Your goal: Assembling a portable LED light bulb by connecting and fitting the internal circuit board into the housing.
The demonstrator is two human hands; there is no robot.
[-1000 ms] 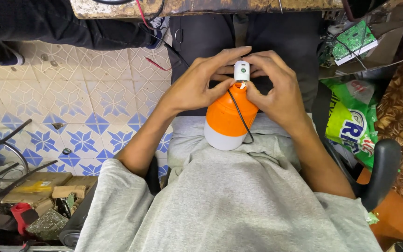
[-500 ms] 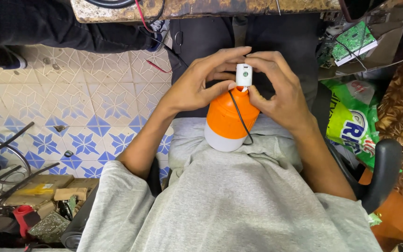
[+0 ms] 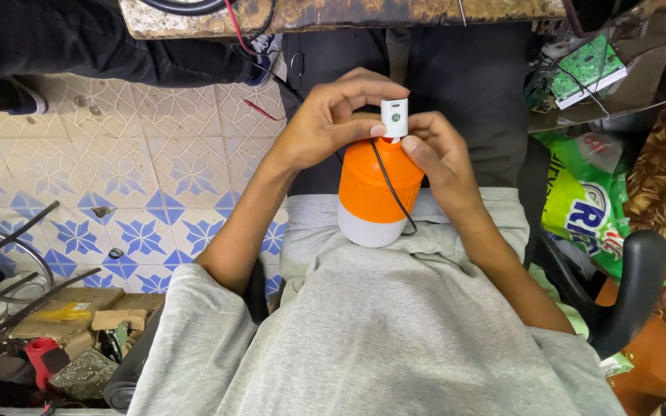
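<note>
An orange lamp body [image 3: 375, 185] with a white dome end [image 3: 368, 231] rests upside down on my lap. A small white square part [image 3: 394, 118] sticks up at its top end, and a thin black wire [image 3: 391, 192] runs from it down the orange shell. My left hand [image 3: 325, 119] pinches the white part from the left with thumb and fingers. From the right, my right hand [image 3: 441, 158] holds the top of the orange shell, its fingertips against the white part.
A worn table edge [image 3: 348, 14] with red and black wires lies ahead. Green circuit boards [image 3: 583, 69] and a green bag [image 3: 587, 208] sit to the right by a black chair armrest [image 3: 634, 285]. Scrap parts and cardboard [image 3: 55, 339] lie on the tiled floor [image 3: 117, 192] left.
The white part has risen slightly above the orange shell, and my fingers have shifted around it. The lamp stays on my lap.
</note>
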